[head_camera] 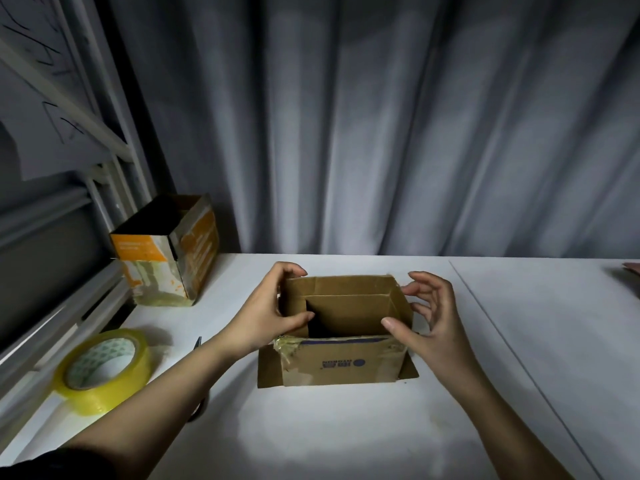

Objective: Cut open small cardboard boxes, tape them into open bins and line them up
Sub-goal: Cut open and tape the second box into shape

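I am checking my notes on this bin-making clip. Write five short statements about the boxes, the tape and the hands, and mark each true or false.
1. The brown cardboard box stands open at the top. True.
2. The left hand grips the box's left wall. True.
3. The roll of yellowish tape lies inside the brown box. False: it lies on the white table, to the left of the box.
4. The orange and white box stands at the right end of the table. False: it stands at the back left, open at the top.
5. The right hand holds scissors. False: it holds no tool; its thumb rests on the box's right wall, fingers loosely curled.
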